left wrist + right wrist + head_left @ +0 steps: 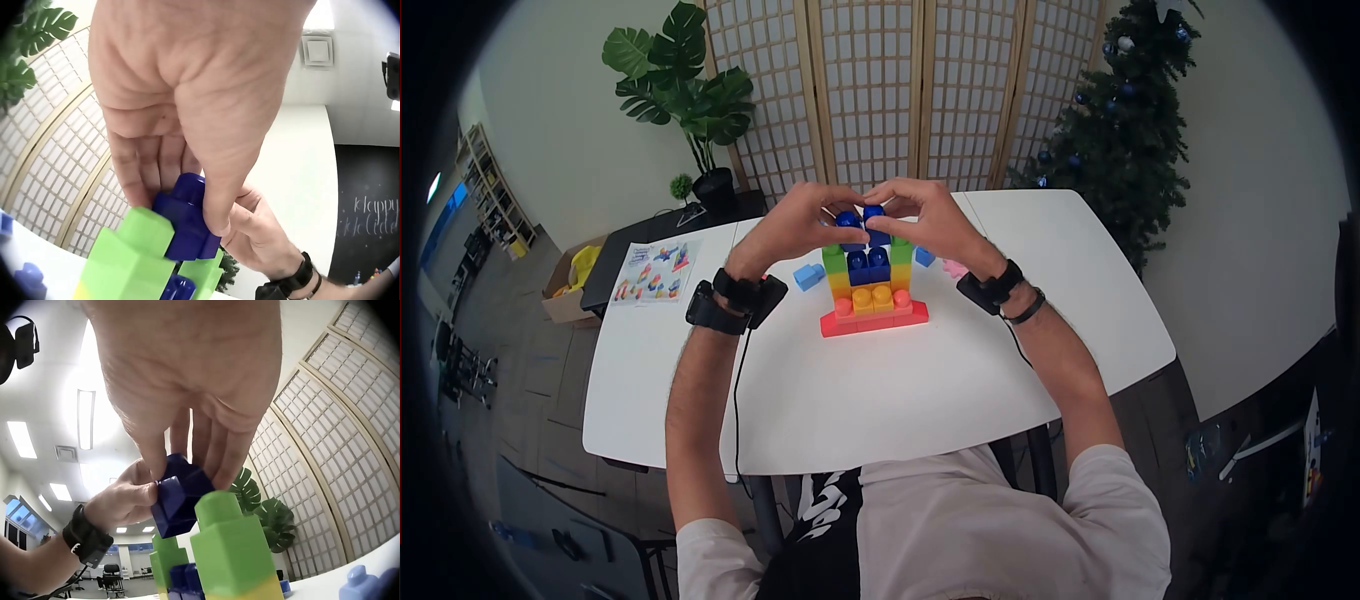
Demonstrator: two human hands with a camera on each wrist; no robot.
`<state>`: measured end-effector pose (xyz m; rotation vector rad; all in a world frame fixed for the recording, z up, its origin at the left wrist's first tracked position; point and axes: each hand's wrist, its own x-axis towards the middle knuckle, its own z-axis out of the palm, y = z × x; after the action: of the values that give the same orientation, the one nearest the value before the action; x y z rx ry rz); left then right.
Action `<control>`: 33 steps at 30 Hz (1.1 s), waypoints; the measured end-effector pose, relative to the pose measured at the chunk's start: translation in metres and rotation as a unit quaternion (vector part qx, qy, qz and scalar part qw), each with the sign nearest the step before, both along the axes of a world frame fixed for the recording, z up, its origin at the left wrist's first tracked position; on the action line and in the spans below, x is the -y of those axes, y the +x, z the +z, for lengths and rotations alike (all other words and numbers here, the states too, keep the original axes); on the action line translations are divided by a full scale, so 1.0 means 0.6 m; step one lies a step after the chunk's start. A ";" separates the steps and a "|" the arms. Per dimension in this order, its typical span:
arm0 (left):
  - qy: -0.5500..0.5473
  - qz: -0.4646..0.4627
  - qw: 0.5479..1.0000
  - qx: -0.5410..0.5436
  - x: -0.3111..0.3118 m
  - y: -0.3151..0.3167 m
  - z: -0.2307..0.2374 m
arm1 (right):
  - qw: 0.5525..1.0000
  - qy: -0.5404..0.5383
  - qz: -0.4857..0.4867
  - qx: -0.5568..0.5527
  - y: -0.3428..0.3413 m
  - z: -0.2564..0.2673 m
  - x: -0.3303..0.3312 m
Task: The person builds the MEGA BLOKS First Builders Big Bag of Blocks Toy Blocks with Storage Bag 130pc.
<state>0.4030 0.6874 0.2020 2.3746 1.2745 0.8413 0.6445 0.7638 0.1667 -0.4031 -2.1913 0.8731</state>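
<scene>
Both hands pinch dark blue block material above a built structure: the left hand [800,222] [187,94] from the left, the right hand [932,215] [194,369] from the right. Two dark blue studs [848,219] show between the fingers; whether they belong to one block or two, I cannot tell. The held dark blue block [186,219] [178,500] is tilted in the right wrist view, near a green block [231,544]. Below, green blocks [835,262] stand on either side of another dark blue block [869,270], above yellow blocks [872,298] and a red base [875,323].
Light blue block [808,277] lies left of the structure; a blue block [925,257] and pink piece [954,268] lie right. A printed sheet [652,272] rests at the left of the white table [820,400]. Behind stands a lattice screen [870,100].
</scene>
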 end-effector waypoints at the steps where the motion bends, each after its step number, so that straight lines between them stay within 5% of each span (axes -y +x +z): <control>1: 0.000 -0.007 1.000 0.018 -0.001 0.001 -0.009 | 1.000 -0.015 0.002 -0.014 -0.001 -0.004 0.006; 15: -0.009 0.005 0.998 0.056 0.004 0.000 -0.101 | 1.000 0.016 0.018 0.019 0.000 -0.082 0.005; 33: -0.047 0.048 0.996 -0.053 -0.001 0.017 -0.074 | 0.993 0.090 0.017 0.073 0.005 -0.074 0.009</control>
<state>0.4131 0.6878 0.1575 2.3275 1.4474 0.6749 0.6472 0.7585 0.1220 -0.3512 -2.3951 0.6750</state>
